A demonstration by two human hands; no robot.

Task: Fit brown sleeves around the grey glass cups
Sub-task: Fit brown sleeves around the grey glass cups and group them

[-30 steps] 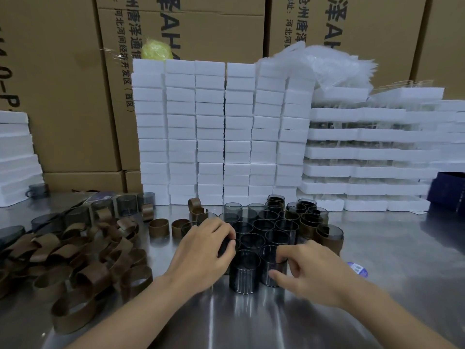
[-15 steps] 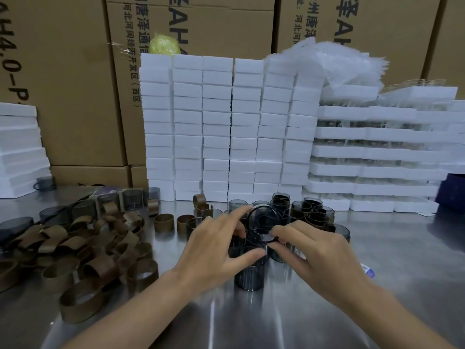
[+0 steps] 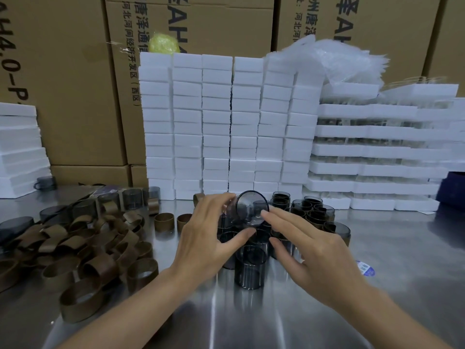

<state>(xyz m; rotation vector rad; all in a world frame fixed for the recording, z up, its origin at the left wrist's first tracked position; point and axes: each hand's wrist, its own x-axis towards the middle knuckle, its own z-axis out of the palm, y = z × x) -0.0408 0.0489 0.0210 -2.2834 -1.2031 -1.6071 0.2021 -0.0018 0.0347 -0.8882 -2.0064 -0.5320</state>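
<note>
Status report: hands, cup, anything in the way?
Left hand grips bare grey glass cup, tilted. Right hand touches its rim. Brown ring-shaped sleeves piled left, untouched. Nothing blocking.

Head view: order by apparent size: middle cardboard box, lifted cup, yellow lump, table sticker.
1. middle cardboard box
2. lifted cup
3. yellow lump, partly hidden, farther off: unsure against the cup
4. table sticker

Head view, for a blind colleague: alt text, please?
A left hand pinches a tilted grey glass cup, the right hand touching it, above clustered upright grey cups on a steel table. Brown sleeve bands lie heaped left; white foam boxes stacked behind.
</note>
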